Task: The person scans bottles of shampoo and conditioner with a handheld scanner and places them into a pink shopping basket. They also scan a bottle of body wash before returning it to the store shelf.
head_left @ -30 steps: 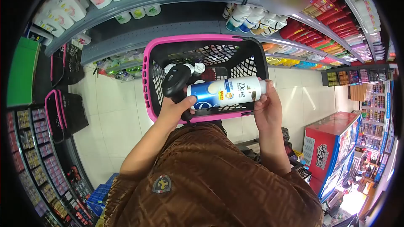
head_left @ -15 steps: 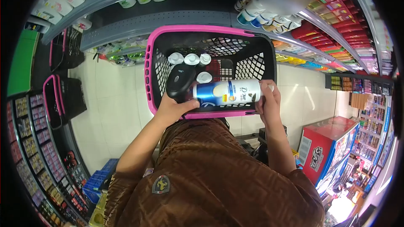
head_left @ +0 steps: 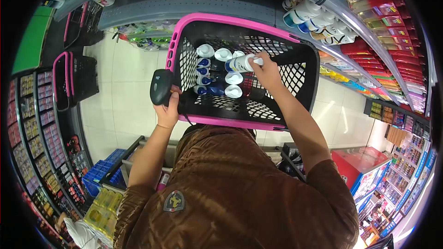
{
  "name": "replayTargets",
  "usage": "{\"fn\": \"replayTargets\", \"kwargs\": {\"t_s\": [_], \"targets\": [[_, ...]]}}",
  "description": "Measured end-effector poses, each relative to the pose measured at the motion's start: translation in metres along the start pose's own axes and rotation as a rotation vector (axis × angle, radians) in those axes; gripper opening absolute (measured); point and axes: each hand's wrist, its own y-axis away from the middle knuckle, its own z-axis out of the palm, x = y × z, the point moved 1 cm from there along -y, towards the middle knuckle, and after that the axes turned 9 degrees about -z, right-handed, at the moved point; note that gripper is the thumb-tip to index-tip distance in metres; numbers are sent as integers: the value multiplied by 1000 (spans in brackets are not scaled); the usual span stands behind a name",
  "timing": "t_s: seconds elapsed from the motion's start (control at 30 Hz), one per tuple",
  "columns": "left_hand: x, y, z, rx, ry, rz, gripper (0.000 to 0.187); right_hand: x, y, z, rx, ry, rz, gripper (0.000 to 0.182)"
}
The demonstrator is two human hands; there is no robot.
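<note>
Right grip (head_left: 267, 70): fingers closed on cap end of a white-and-blue bottle (head_left: 238, 63). Bottle tilted, body extending left from this grip, over the basket's (head_left: 230, 122) interior; its depth unclear. Farther left of the grip: standing bottles (head_left: 233, 91). Left grip (head_left: 168, 108): closed on a black scanner (head_left: 161, 85), beside basket rim. Beyond both grips: grey shelf (head_left: 184, 11).

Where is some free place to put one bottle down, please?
In the basket, room seems free between the packed bottles and the right wall, partly hidden by the right forearm. Beyond, the grey shelf's front is bare left of its white bottles. Crowded: the basket's left half, where bottles stand close together.
</note>
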Motion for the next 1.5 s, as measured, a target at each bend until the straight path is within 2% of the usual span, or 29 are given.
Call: {"fn": "replayTargets", "kwargs": {"t_s": [0.03,0.1,0.13,0.3,0.4,0.5,0.57,0.63,0.73,0.9,1.03,1.1,1.13,1.17,1.27,1.43,1.5], "targets": [[-6,0,-2,5,-4,-5,17,5,1,8,-7,-4,1,32],[-14,-6,-8,103,74,-191,15,12,-1,22,-35,23,-39,32],[-15,-6,-5,76,71,-191,17,14,-3,29,-50,105,-70,32],[-16,-3,-2,66,63,-200,23,12,-5,38,-25,93,-53,34],[-18,-4,-2,70,72,-194,23,9,-3,42,-40,176,9,37],[-19,-3,-2,75,68,-190,24,13,0,45,4,225,77,41],[-20,-5,-3,72,66,-181,24,19,-3,46,114,207,182,44],[-21,-5,-4,57,60,-178,25,17,-5,43,105,210,234,47],[-19,-4,-1,90,104,-186,22,11,-3,40,95,241,216,44],[-18,-5,0,104,65,-190,18,6,5,34,-105,429,-91,38],[-22,-4,-1,132,69,-195,18,6,10,19,-191,456,-100,37],[-24,-4,-3,133,65,-168,18,9,16,11,-111,415,5,38],[-25,-4,-3,120,58,-139,18,13,20,12,-18,405,3,36],[-26,-5,-3,124,61,-145,18,18,19,12,-25,409,3,36],[-21,-5,-2,102,45,-154,20,37,14,18,129,386,98,38],[-20,-4,-1,99,43,-172,21,57,4,34,133,292,251,43],[-21,-3,-2,92,34,-169,21,49,1,36,81,85,431,45]]}}
